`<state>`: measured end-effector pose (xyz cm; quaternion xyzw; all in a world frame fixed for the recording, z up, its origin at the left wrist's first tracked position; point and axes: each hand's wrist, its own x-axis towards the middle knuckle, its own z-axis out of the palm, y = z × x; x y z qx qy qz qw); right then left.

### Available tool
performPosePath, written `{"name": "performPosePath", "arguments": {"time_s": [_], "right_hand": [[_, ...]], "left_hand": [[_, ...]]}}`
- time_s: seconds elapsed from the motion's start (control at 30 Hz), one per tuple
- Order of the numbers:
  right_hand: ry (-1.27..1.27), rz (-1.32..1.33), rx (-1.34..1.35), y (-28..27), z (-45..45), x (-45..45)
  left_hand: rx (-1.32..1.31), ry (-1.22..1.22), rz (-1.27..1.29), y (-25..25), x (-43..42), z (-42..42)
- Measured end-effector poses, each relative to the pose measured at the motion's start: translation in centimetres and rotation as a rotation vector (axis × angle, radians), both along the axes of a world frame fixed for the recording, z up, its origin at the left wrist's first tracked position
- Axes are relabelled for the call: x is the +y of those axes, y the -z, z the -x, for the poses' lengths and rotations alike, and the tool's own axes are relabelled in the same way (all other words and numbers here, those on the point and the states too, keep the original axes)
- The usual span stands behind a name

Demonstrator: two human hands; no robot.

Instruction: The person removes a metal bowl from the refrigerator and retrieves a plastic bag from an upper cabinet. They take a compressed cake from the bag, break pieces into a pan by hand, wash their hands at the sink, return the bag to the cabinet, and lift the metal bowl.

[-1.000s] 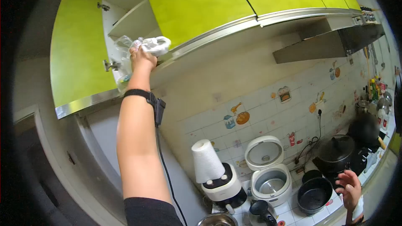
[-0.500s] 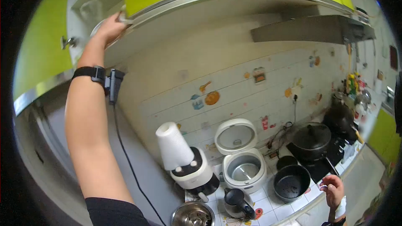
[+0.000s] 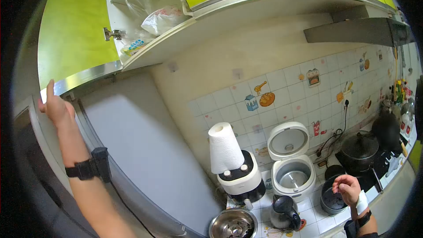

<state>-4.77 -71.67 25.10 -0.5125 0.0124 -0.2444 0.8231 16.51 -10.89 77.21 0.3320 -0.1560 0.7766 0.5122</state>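
Note:
My left hand [image 3: 59, 108] is raised at the bottom edge of the open green cabinet door [image 3: 72, 26]. One finger points up and the others spread along the edge; nothing shows in its grasp. Whether the fingers touch the door is hard to tell. Inside the open cabinet, clear and white plastic bags [image 3: 163, 20] lie on the shelf, with a colourful packet [image 3: 134, 46] near the hinge side. My right hand [image 3: 348, 188] hangs above the black pot [image 3: 331, 200], fingers loosely curled, with no object visible in them. Something white [image 3: 362, 202] is at its wrist.
Along the counter are a steel bowl [image 3: 233, 224], a kettle [image 3: 282, 213], an open rice cooker [image 3: 294, 174] and a paper towel roll [image 3: 224, 147] standing on a black-and-white appliance [image 3: 241, 184]. A lidded pan [image 3: 359, 146] sits on the stove. A range hood [image 3: 352, 33] juts out above.
My left hand has left the cabinet's shelf edge and moved down and left to the door's bottom edge. The view has turned left, showing the bags inside. My right hand's fingers look more curled.

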Motion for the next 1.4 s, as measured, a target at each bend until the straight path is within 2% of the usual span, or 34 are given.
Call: {"name": "performPosePath", "arguments": {"time_s": [0.03, 0.1, 0.13, 0.17, 0.23, 0.3, 0.37, 0.43, 0.57, 0.6, 0.63, 0.67, 0.73, 0.77, 0.8, 0.93, 1.0, 1.03, 1.17, 1.33, 1.4], "right_hand": [[-0.024, 0.017, -0.016, 0.0, -0.1, 0.3], [-0.028, 0.034, -0.014, -0.1, 0.1, 0.6], [-0.034, 0.025, -0.008, 0.1, 0.3, 0.7], [-0.038, 0.016, -0.001, 0.3, 0.6, 0.9], [-0.032, 0.021, -0.015, 0.5, 1.2, 1.1], [-0.025, 0.031, -0.011, 0.3, 2.2, 1.4], [0.016, 0.055, -0.004, -0.1, 3.5, 1.8], [0.050, 0.120, -0.008, 0.1, 5.2, 2.0], [0.146, 0.200, -0.029, 1.5, 9.3, 2.4], [0.214, 0.304, 0.021, 2.5, 10.5, 2.1], [0.225, 0.274, 0.059, 2.8, 11.5, 2.2], [0.242, 0.265, 0.083, 3.0, 12.4, 2.1], [0.264, 0.183, 0.056, 3.6, 13.3, 2.0], [0.256, 0.174, 0.031, 3.7, 13.5, 1.8], [0.250, 0.180, 0.048, 3.5, 13.5, 1.9], [0.186, 0.170, 0.077, 4.8, 13.7, 2.0], [0.167, 0.181, 0.105, 5.5, 13.5, 2.2], [0.166, 0.205, 0.128, 5.9, 13.2, 2.3], [0.060, 0.253, 0.153, 6.6, 10.9, 2.5], [-0.093, 0.300, 0.242, 6.7, 6.7, 2.6], [-0.161, 0.294, 0.200, 6.5, 4.7, 3.0]], "left_hand": [[-0.003, 0.002, -0.002, 0.3, -0.6, 0.3], [-0.104, 0.255, -0.072, 1.7, -3.8, 1.5], [-0.199, 0.221, -0.200, 2.7, -4.7, 0.8], [-0.202, 0.230, -0.203, 3.4, -6.3, 0.8], [-0.388, 0.284, -0.537, 4.7, -10.1, 0.6], [-0.195, 0.061, -0.779, 5.2, -14.1, -0.5], [-0.208, -0.491, -0.843, 5.4, -20.6, -1.0], [-0.109, -0.499, -0.920, 4.8, -25.2, -4.1], [-0.004, -0.767, -0.764, 3.9, -30.0, -8.0], [0.109, -0.699, -0.850, 2.8, -29.3, -10.1], [0.227, -0.630, -0.923, 2.2, -29.0, -11.2], [0.328, -0.182, -1.245, 2.2, -28.5, -11.8], [0.515, -0.086, -1.362, 2.2, -29.5, -10.1], [0.567, -0.488, -1.215, 2.6, -31.0, -8.7], [0.614, -0.476, -1.295, 6.6, -31.9, -5.4], [0.661, -0.563, -1.299, 5.3, -32.4, -5.8], [0.684, -0.602, -1.341, 6.6, -31.6, -4.5], [0.650, -0.464, -1.333, 7.5, -31.2, -3.5], [0.555, -0.261, -1.329, 11.3, -27.9, -1.1], [0.388, -0.118, -1.644, 21.8, -21.4, 4.9], [0.383, -0.066, -1.764, 25.4, -19.7, 6.8]]}}
